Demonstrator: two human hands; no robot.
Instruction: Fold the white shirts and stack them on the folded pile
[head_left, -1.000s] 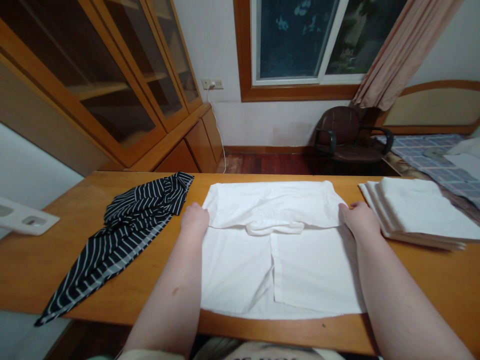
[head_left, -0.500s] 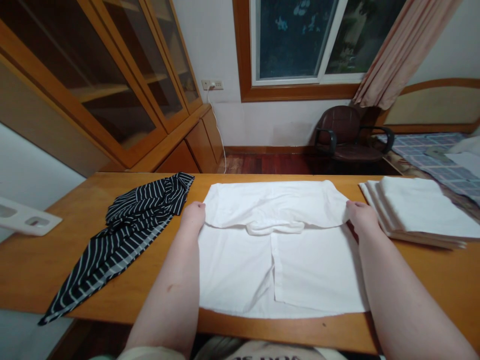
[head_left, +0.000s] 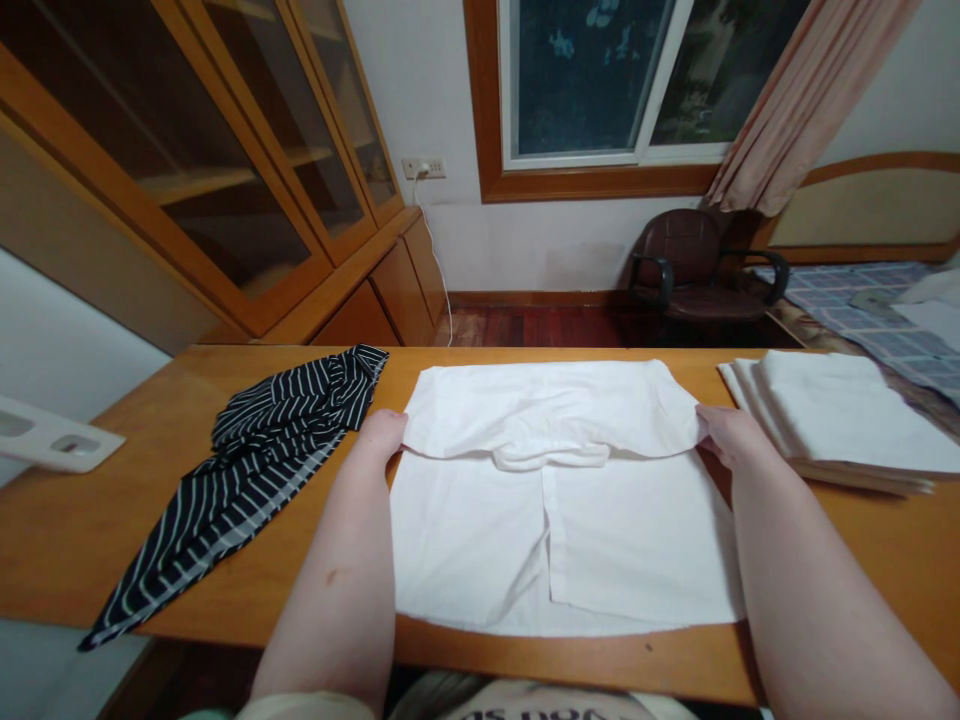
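A white shirt (head_left: pixel 480 530) lies spread on the table in front of me, its upper part folded down over the lower part. The collar shows near the middle of the folded edge, and the button placket runs down below it. At the left end of that edge, my left hand (head_left: pixel 384 432) is closed on the fabric. My right hand (head_left: pixel 724 435) pinches the shirt's right edge at about the same height. The fingertips of both hands are partly hidden.
A black-and-white striped garment (head_left: pixel 277 450) lies crumpled on the wooden table (head_left: pixel 330 625) to the left. Folded white cloths (head_left: pixel 847 410) are stacked at the right. A white plastic piece (head_left: pixel 75 448) juts in at far left. A brown armchair (head_left: pixel 686 265) stands beyond the table.
Both hands have shifted slightly outward along the shirt's sides, the right one a little more. The shirt's fold looks nearly the same.
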